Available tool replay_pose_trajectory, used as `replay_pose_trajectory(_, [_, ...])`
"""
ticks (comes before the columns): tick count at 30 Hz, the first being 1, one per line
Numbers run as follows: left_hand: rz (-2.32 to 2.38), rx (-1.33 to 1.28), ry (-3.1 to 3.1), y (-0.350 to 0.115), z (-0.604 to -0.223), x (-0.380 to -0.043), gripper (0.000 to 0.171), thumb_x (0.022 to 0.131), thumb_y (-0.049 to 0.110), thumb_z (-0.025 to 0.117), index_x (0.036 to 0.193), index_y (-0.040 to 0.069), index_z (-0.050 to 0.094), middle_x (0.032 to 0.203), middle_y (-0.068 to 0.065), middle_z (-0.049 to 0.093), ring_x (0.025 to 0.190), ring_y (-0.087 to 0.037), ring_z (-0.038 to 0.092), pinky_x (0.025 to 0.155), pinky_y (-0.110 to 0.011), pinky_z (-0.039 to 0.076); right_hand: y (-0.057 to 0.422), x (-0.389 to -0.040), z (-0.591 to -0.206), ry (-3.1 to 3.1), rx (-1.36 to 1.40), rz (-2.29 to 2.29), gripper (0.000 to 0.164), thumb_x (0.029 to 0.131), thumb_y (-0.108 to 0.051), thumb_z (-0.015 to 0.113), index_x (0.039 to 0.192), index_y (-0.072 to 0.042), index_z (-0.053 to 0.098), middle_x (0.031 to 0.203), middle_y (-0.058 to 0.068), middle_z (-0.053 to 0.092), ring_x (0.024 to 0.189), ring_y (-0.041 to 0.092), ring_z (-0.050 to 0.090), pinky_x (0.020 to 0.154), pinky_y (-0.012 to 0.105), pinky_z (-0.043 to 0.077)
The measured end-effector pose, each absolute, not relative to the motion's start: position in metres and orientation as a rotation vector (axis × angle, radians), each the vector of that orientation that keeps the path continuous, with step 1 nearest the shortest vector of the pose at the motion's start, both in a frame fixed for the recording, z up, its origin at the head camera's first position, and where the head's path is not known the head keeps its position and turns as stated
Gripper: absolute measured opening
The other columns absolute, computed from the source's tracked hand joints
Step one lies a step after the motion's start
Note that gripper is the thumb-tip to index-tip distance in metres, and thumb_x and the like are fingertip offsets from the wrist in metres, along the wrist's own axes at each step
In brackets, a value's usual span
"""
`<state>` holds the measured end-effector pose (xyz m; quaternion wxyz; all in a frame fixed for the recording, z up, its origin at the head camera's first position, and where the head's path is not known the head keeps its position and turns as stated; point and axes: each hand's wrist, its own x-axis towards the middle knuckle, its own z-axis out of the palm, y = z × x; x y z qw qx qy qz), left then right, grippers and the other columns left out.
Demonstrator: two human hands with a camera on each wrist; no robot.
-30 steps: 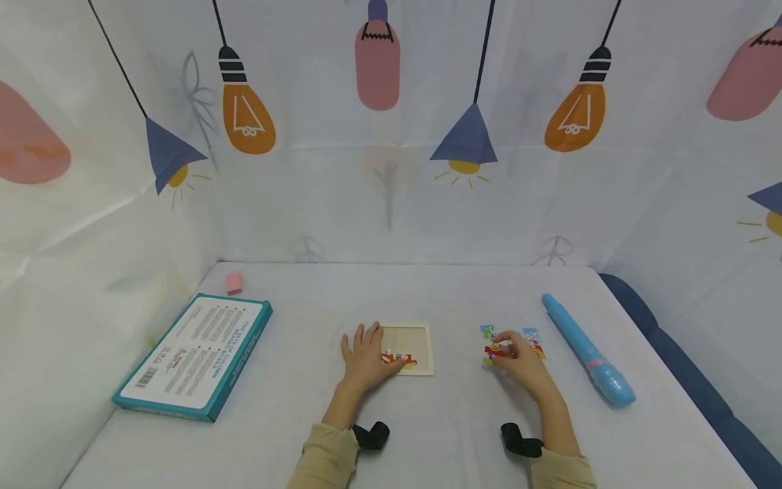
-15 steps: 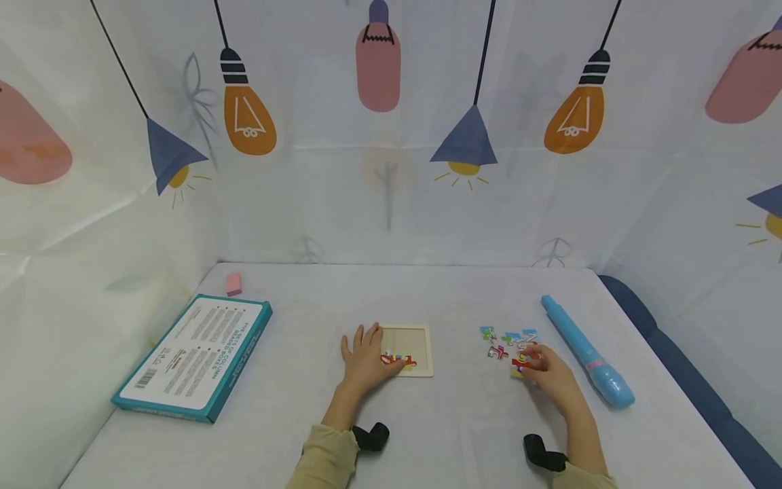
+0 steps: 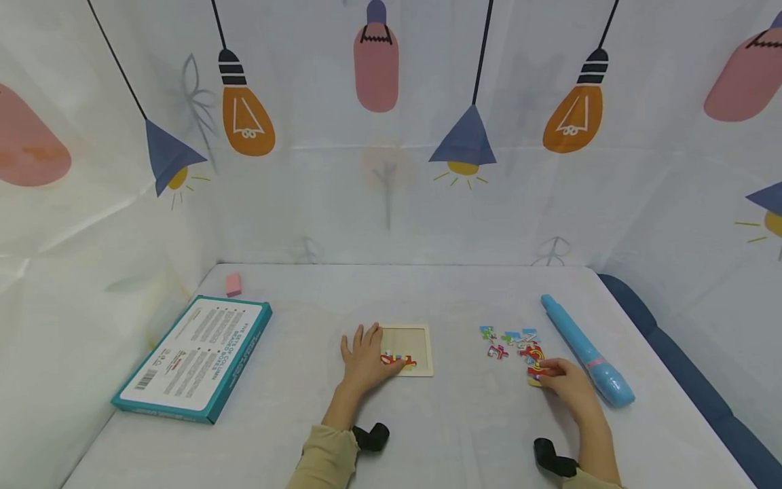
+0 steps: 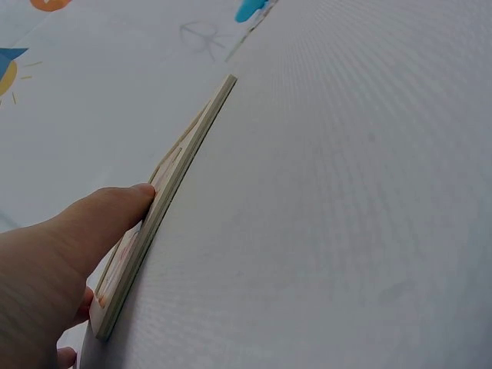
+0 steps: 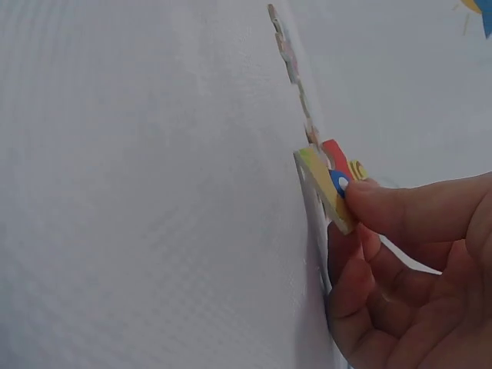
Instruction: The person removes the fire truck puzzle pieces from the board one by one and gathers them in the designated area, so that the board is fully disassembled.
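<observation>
My left hand (image 3: 364, 360) lies with spread fingers over the left side of a light wooden puzzle tray (image 3: 430, 352). Its thumb (image 4: 127, 201) rests on the tray's near part, by colourful puzzle pieces (image 3: 411, 362) set along the bottom. To the right, my right hand (image 3: 571, 386) pinches a red, yellow and blue puzzle piece (image 5: 319, 181) between thumb and fingers. That piece is tilted off the table in the right wrist view. Close beyond it lie several loose pieces: a green and blue one (image 3: 487, 332), a red and white one (image 3: 497, 352) and others grouped together.
A light blue, pen-shaped object (image 3: 586, 348) lies right of my right hand. At the left rests a teal-edged flat box (image 3: 194, 353) with printed text, and behind it a small pink block (image 3: 233, 284). A lamp-patterned white curtain (image 3: 391, 204) borders the table's back.
My right hand has moved rightward and nearer, carrying the puzzle piece from the left of the loose pieces to their right front. My left hand stays on the tray.
</observation>
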<state>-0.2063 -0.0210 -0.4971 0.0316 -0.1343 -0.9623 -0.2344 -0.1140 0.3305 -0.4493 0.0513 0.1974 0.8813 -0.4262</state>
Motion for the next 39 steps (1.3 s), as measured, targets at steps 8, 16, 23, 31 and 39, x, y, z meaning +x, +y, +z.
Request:
replay_pose_trajectory(8, [-0.731, -0.421, -2.965, -0.021, -0.496, -0.207, 0.087, 0.073, 0.057, 0.065, 0.138, 0.005, 0.040, 0.144, -0.008, 0.037, 0.135, -0.036, 0.022, 0.103, -0.063, 0.006, 0.332, -0.115, -0.451, 2.768, 0.651, -1.179, 0.035, 0.085, -0.009, 0.060, 0.115, 0.009, 0.054, 0.095, 0.021, 0.058, 0.085, 0.028, 0.052, 0.067, 0.030, 0.046])
replay_pose_trajectory(16, [-0.716, -0.421, -2.968, -0.021, -0.498, -0.207, 0.087, 0.073, 0.059, 0.065, 0.138, 0.005, 0.041, 0.144, -0.008, 0.037, 0.135, -0.036, 0.022, 0.103, -0.063, 0.007, 0.328, -0.116, -0.451, 2.799, 0.694, -1.123, 0.039, 0.083, -0.009, 0.063, 0.115, 0.008, 0.052, 0.092, 0.021, 0.055, 0.082, 0.029, 0.050, 0.067, 0.033, 0.046])
replay_pose_trajectory(23, [-0.708, -0.421, -2.976, -0.021, -0.498, -0.206, 0.087, 0.073, 0.058, 0.066, 0.137, 0.005, 0.041, 0.144, -0.008, 0.037, 0.135, -0.036, 0.022, 0.104, -0.063, 0.006, 0.325, -0.115, -0.450, 2.826, 0.686, -1.110, 0.039, 0.083, -0.010, 0.064, 0.117, 0.007, 0.052, 0.089, 0.017, 0.052, 0.080, 0.026, 0.049, 0.064, 0.028, 0.045])
replay_pose_trajectory(31, [-0.725, -0.428, -2.963, -0.021, -0.496, -0.205, 0.086, 0.073, 0.058, 0.065, 0.137, 0.005, 0.042, 0.143, -0.008, 0.038, 0.135, -0.036, 0.023, 0.103, -0.064, 0.007, 0.306, -0.123, -0.445, 2.881, 0.589, -1.261, 0.036, 0.087, -0.014, 0.061, 0.117, 0.005, 0.052, 0.101, 0.021, 0.056, 0.089, 0.032, 0.055, 0.064, 0.025, 0.050])
replay_pose_trajectory(39, [-0.726, -0.424, -2.971, -0.020, -0.494, -0.205, 0.086, 0.073, 0.057, 0.066, 0.137, 0.006, 0.042, 0.143, -0.008, 0.038, 0.135, -0.036, 0.023, 0.103, -0.063, 0.007, 0.276, -0.139, -0.447, 2.917, 0.426, -1.344, 0.032, 0.085, -0.013, 0.064, 0.113, 0.002, 0.058, 0.096, 0.014, 0.061, 0.089, 0.027, 0.056, 0.068, 0.027, 0.045])
